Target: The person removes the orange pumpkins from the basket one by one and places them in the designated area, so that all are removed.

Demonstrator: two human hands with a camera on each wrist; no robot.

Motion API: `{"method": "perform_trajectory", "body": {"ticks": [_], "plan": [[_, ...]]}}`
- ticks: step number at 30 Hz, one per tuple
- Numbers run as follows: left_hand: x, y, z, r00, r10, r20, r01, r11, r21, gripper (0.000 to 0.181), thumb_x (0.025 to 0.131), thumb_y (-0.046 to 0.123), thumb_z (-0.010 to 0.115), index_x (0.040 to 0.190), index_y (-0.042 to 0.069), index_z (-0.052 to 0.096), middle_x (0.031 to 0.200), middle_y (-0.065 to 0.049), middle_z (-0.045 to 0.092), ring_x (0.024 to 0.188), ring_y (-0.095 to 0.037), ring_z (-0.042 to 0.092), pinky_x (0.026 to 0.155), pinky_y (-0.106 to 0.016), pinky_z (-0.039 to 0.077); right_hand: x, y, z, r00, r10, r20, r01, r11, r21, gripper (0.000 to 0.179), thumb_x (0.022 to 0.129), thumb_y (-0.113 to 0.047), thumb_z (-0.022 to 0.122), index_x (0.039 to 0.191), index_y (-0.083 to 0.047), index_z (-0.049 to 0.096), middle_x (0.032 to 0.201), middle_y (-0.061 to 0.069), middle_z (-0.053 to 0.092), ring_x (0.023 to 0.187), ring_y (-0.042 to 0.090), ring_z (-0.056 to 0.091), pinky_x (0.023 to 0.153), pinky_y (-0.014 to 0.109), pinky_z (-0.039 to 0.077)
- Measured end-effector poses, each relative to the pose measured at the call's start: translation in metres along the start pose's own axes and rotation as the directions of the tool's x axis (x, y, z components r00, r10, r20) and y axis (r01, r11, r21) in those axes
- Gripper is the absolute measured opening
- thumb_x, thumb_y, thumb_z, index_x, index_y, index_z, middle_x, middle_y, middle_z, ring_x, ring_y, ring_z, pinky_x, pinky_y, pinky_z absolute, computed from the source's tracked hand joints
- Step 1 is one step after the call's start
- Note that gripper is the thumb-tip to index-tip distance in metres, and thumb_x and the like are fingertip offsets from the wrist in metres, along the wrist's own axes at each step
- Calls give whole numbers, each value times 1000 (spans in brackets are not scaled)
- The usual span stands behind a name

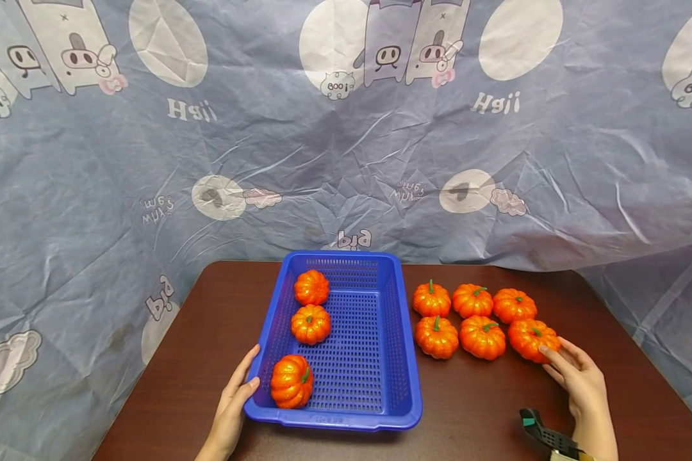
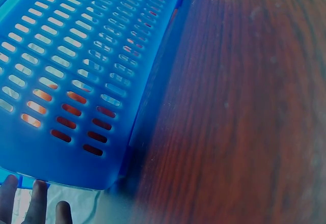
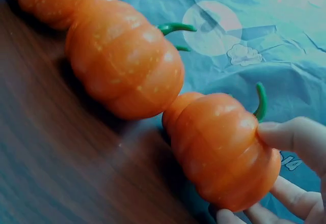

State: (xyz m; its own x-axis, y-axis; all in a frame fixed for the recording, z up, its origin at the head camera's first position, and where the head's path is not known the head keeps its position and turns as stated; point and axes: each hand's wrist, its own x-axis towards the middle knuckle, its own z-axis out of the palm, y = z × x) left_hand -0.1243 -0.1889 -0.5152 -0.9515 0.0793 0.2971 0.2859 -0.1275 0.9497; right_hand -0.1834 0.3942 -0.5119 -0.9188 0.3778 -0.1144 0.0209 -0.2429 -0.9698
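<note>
My right hand [image 1: 585,383] grips a small orange pumpkin [image 1: 532,340] at the right end of the front row. In the right wrist view its thumb presses near the green stem of this pumpkin [image 3: 224,152], and the other fingers reach around the lower side. My left hand [image 1: 230,403] rests at the left rim of a blue plastic basket [image 1: 336,419], fingers fairly straight. The left wrist view shows fingertips [image 2: 38,196] by the edge of the slotted basket wall [image 2: 56,86]. Inside the basket, along its left side, lie three pumpkins [image 1: 291,381], the nearest one tipped sideways.
Right of the basket, several other pumpkins [image 1: 436,337] stand close together in two rows on the dark brown table [image 1: 467,410]. A grey-blue printed cloth [image 1: 334,173] hangs behind the table. The right wrist wears a black strap [image 1: 548,436].
</note>
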Motion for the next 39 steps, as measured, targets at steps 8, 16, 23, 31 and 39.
{"method": "perform_trajectory", "body": {"ticks": [8,16,23,31,39], "plan": [[0,-1,-2,1000,-10,14,10,1000,-12,51,98,8,38,148,4,26,149,-4,31,129,-6,37,99,-18,34,2,-1,1,996,84,15,-80,983,-167,73,85,-16,70,143,-3,27,85,-23,54,79,-8,58,66,20,53],[1,-1,-1,1000,-3,0,3,1000,-10,51,97,8,39,147,4,28,149,-5,32,129,-7,38,99,-18,34,2,-8,8,988,27,-150,-96,874,-476,84,82,-37,71,146,-2,29,124,-4,50,90,-11,48,67,7,43],[0,3,2,999,-29,-14,29,1000,-10,50,97,8,39,146,5,29,147,-4,35,127,-6,40,97,-18,36,-9,-32,31,936,-154,-316,-67,805,-590,68,85,-40,64,141,-9,42,144,18,38,123,29,39,98,34,34],[1,2,1,1000,-27,-16,27,1000,-16,50,97,8,39,146,5,30,146,-3,36,126,-7,41,96,-19,38,-25,-59,73,943,-199,-266,36,859,-511,58,85,-34,68,138,-17,49,138,4,46,121,16,45,87,8,38],[0,1,0,999,-44,2,44,999,-30,52,97,9,39,147,5,27,147,0,35,128,-6,38,98,-19,36,-32,-80,126,960,-275,-54,215,847,-485,51,85,-28,69,133,-17,54,124,-6,54,111,6,50,80,6,41]]}}
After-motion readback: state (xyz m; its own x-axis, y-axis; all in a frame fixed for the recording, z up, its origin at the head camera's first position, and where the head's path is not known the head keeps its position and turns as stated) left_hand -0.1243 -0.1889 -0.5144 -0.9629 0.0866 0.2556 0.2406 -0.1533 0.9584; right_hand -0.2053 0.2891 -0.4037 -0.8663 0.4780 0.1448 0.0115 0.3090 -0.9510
